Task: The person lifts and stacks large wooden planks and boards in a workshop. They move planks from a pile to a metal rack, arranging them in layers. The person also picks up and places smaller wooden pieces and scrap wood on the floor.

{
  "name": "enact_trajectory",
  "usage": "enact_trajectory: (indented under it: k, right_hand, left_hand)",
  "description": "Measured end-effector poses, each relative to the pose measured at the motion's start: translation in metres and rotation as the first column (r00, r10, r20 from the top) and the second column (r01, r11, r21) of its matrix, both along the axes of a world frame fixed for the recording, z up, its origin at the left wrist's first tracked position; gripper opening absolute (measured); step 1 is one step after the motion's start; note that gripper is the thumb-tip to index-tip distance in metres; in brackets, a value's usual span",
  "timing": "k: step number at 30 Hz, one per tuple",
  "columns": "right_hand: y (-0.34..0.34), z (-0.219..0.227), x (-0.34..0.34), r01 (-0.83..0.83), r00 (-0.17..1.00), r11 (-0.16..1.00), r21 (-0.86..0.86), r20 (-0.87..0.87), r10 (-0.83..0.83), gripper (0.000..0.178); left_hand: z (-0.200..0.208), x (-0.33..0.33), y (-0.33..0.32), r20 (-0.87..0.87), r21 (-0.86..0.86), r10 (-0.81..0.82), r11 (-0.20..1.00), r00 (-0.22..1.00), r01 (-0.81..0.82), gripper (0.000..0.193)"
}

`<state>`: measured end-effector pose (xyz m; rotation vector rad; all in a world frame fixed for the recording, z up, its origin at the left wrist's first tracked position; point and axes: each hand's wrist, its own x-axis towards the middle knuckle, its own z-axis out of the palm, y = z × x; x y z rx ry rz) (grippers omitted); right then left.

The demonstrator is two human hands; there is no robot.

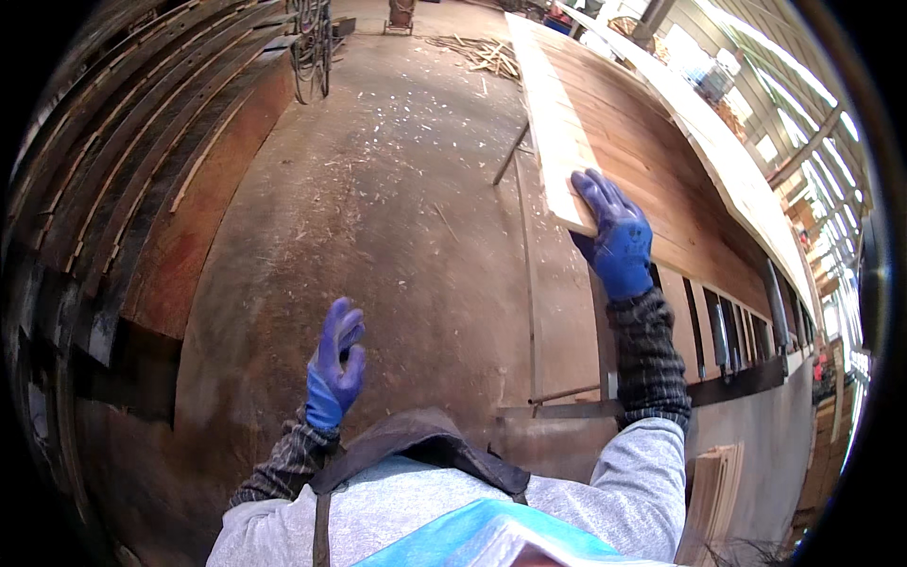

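Plank point(551, 106) left of the wooden panel point(635, 142) looks stiff, probably light, best held at the near end the right hand point(616, 231) grips, the left hand point(335, 367) empty and half-open.

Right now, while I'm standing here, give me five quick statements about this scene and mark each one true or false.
1. The right hand holds the pale board at its near end. True.
2. The left hand grips a hammer. False: it is empty, over the floor.
3. Both hands wear blue gloves. True.
4. The pile of thin sticks lies just beneath the left hand. False: it lies farther off, beside the far part of the pale board.
5. Light-coloured chips are scattered on the floor. True.
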<state>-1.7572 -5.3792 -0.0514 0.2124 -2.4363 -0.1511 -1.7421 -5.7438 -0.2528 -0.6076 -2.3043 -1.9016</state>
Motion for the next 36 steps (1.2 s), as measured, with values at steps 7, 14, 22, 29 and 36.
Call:
enact_trajectory:
  k: [7,14,22,29,36]
  right_hand:
    - [0.001,-0.003,0.002,0.004,0.999,1.0,-0.026,-0.054,-0.005,0.049]
    - [-0.012,-0.017,0.016,0.132,0.975,0.978,0.162,-0.201,-0.099,0.069]
    - [-0.074,-0.161,0.007,-0.23,0.966,0.915,-0.333,-0.195,0.172,0.079]
    - [-0.154,-0.308,0.022,0.031,0.947,0.896,-0.443,0.299,0.115,0.101]
    - [-0.202,-0.368,0.008,0.071,0.907,0.776,-0.627,0.365,0.211,0.103]
  left_hand:
    - [-0.073,0.028,-0.008,0.038,-0.146,0.064,0.988,0.997,-0.058,0.078]
    - [-0.116,0.043,0.028,0.13,-0.201,0.04,0.979,0.991,-0.013,0.082]
    - [-0.172,0.063,-0.024,0.348,-0.152,0.275,0.96,0.896,-0.235,0.079]
    - [-0.31,0.115,-0.193,0.653,-0.072,0.489,0.8,0.578,-0.596,0.068]
    - [-0.354,0.21,-0.278,0.521,-0.688,0.827,0.554,0.213,-0.468,0.044]
